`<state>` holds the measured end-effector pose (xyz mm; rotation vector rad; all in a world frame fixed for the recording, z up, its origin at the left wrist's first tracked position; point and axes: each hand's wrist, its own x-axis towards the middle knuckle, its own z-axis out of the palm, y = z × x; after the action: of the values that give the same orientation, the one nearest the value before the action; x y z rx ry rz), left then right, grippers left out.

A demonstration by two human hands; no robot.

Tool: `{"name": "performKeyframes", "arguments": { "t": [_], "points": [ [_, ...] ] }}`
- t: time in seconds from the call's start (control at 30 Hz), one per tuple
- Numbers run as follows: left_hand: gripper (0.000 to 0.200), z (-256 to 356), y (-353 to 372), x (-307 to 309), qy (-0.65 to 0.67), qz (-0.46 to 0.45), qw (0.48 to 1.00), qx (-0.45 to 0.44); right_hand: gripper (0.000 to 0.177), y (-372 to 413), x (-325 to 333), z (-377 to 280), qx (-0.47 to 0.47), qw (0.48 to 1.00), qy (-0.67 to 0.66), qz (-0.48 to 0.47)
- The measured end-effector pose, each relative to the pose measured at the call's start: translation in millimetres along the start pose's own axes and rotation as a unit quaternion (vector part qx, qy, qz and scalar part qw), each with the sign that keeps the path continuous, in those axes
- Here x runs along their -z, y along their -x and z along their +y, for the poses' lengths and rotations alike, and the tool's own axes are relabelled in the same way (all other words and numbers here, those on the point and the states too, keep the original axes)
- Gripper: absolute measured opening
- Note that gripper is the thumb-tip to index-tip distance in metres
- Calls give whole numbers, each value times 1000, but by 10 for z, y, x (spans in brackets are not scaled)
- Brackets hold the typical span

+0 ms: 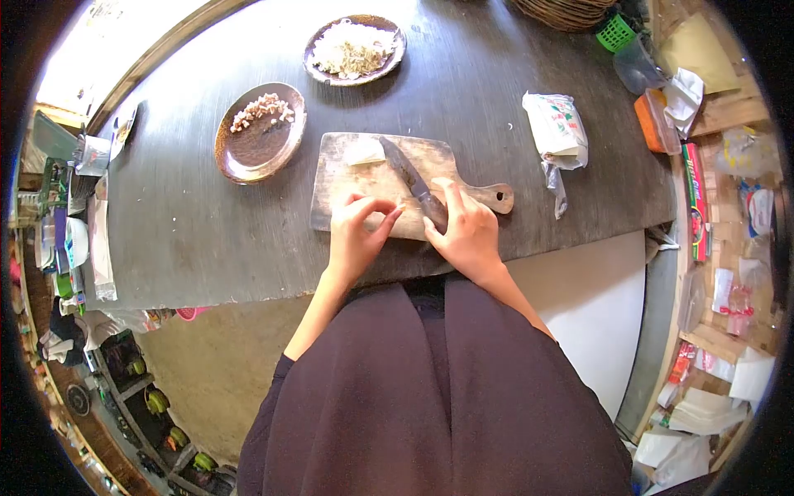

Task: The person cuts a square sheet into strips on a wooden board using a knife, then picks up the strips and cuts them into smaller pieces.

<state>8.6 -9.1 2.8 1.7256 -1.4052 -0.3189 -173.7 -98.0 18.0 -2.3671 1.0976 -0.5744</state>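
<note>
A wooden cutting board with a holed handle lies near the table's front edge. On its far left part is a pale, whitish block. A knife with a dark blade lies slantwise across the board, tip pointing away to the left. My right hand has thumb and fingers around the knife's handle at the board's near right. Over the near left edge of the board, my left hand is closed in a pinch, thumb against fingertips. Whatever is between them is too small to make out.
Behind the board stand a brown plate with small diced pieces and another plate heaped with pale shreds. A white plastic packet lies to the right. Shelves with boxes and bags line the right side; a woven basket sits far back.
</note>
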Motion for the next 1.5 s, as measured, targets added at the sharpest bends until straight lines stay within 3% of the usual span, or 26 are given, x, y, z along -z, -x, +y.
{"name": "performKeyframes", "arguments": {
  "t": [0.2,0.3,0.43,0.8,1.03,1.1,1.13,1.2,1.23,1.37,1.5],
  "points": [
    [11,3,86,-112,-71,-15,997,-31,54,89,147,-34,-75,996,-40,-5],
    [12,-26,90,-145,-144,2,988,-48,55,197,261,-52,-147,972,-175,-52],
    [17,-106,90,-146,-144,20,988,-56,49,423,200,-55,-49,980,-193,-10],
    [20,-176,82,-87,-151,-49,976,-147,62,812,28,-265,-105,990,-66,-66],
    [15,-176,57,-6,-114,-64,975,-177,63,887,-9,-369,-74,987,-144,-2],
    [14,-179,55,15,-113,-70,974,-182,62,920,48,-454,-208,930,-300,-40],
    [13,-189,58,13,-113,-67,974,-184,62,923,106,-485,-211,930,-300,-37],
    [13,-209,59,3,-111,-66,973,-189,58,921,247,-548,-286,801,-515,-103],
    [12,-223,62,-1,-107,-66,973,-191,52,918,250,-615,-290,779,-550,-81],
    [12,-259,78,-10,-96,-73,975,-188,49,935,343,-700,-272,752,-595,-81],
    [12,-277,81,-4,-90,-76,975,-191,40,989,193,-697,-269,784,-559,-39]
  ]
}}
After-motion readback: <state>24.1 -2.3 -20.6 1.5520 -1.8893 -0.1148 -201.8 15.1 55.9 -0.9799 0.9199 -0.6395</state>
